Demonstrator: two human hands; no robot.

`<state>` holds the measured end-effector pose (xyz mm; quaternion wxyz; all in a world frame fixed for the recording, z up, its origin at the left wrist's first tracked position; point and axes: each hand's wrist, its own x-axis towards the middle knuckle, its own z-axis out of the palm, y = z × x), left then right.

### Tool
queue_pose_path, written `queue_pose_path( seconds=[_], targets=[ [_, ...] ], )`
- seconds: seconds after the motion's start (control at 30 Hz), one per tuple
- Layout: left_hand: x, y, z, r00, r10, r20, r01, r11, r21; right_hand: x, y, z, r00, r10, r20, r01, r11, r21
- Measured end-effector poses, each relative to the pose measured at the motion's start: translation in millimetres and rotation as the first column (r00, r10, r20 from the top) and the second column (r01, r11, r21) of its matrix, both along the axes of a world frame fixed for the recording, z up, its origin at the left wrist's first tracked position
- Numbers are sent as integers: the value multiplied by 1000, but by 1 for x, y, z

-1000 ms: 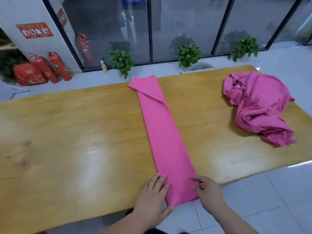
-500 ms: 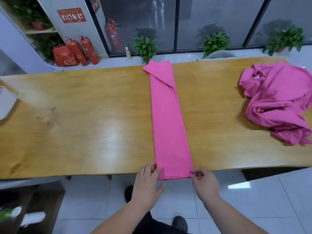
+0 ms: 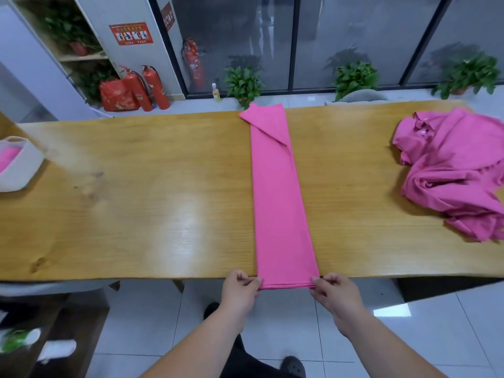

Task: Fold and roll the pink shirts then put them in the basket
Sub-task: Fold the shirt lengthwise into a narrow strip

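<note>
1. The folded pink shirt lies as one long narrow strip across the middle of the table. It runs from six o'clock at the near edge to twelve o'clock at the far edge. A flap is turned slantwise at its far end, and its near end just overhangs the table's edge.
2. The left hand sits at the strip's near left corner, about seven o'clock, knuckles up. Its fingers are curled, and with the thumb they pinch the cloth's edge.
3. The right hand mirrors it at the near right corner, about five o'clock. Its fingers are bent and nip the hem. Both forearms reach in from below.
4. A crumpled pile of pink shirts lies at three o'clock, well apart from the strip.
5. A pale basket stands at nine o'clock on the table's left end, with pink cloth inside.
6. A red notice hangs on the white pillar at eleven o'clock. It carries small pictures and lines of characters too blurred to read. A second red sign beside it is just as unreadable.
7. Two fire extinguishers and a red bag stand on the floor beneath the notice.
8. Potted plants line the glass wall at twelve o'clock.
</note>
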<state>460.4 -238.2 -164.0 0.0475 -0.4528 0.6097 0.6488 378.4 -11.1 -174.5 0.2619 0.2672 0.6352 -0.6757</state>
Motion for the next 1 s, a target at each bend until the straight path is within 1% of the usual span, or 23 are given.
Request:
queue_pose_path(
  seconds=[0.07, 0.13, 0.2, 0.27, 0.37, 0.47, 0.5, 0.53, 0.6, 0.63, 0.67, 0.7, 0.77, 0.8, 0.83, 0.87, 0.9, 0.97, 1.0],
  targets=[
    [3, -5, -2, 1000, -3, -8, 3, 999, 32, -1, 1, 3, 1000, 21, 14, -20, 999, -40],
    [3, -9, -2, 1000, -20, -20, 21, 999, 48, -1, 1, 7, 999, 35, -4, -36, 997, -61],
    [2, -12, 2, 998, -64, -27, 65, 997, 52, -1, 2, 12, 996, 81, -24, -83, 993, -88],
    [0, -15, 11, 990, -138, -36, 141, 988, 61, -4, 3, 19, 986, 164, -30, -167, 980, -108],
    [-7, -19, 26, 961, -268, -62, 272, 959, 75, -16, 3, 29, 950, 310, -18, -311, 949, -48],
    [-29, -24, 46, 948, -310, -71, 313, 949, 29, -40, -5, 48, 935, 355, -23, -354, 935, 29],
    [-37, -26, 57, 948, -295, -121, 301, 953, 32, -48, -9, 60, 941, 333, -61, -333, 943, 20],
    [-44, -28, 69, 945, -256, -203, 273, 960, 64, -56, -12, 75, 950, 289, -116, -293, 956, -19],
    [-52, -34, 88, 902, -148, -405, 232, 959, 166, -63, -14, 103, 959, 156, -235, -203, 960, -191],
    [-51, -37, 91, 871, -117, -477, 229, 956, 182, -61, -13, 110, 956, 99, -276, -178, 944, -277],
    [-46, -38, 92, 856, -126, -501, 235, 959, 160, -56, -11, 110, 951, 72, -300, -169, 935, -312],
    [-38, -38, 87, 867, -175, -466, 245, 965, 93, -47, -9, 104, 948, 83, -308, -176, 941, -290],
    [-15, -28, 62, 914, -292, -283, 286, 956, -62, -19, -5, 74, 955, 175, -239, -208, 971, -121],
    [-2, -21, 47, 922, -337, -192, 325, 941, -95, -4, -2, 57, 953, 243, -183, -252, 967, -28],
    [9, -14, 31, 923, -365, -126, 355, 930, -92, 8, 1, 42, 937, 321, -139, -318, 947, 44],
    [16, -9, 19, 927, -364, -93, 359, 931, -66, 16, 4, 32, 918, 381, -108, -373, 924, 91],
    [21, -8, 11, 932, -353, -79, 351, 936, -40, 19, 6, 28, 908, 408, -96, -397, 911, 112],
    [22, -10, 18, 941, -329, -75, 329, 944, -5, 15, 8, 33, 910, 399, -114, -389, 915, 104],
    [20, -12, 26, 947, -302, -109, 308, 951, 40, 11, 9, 40, 913, 383, -138, -376, 923, 79]
  ],
)
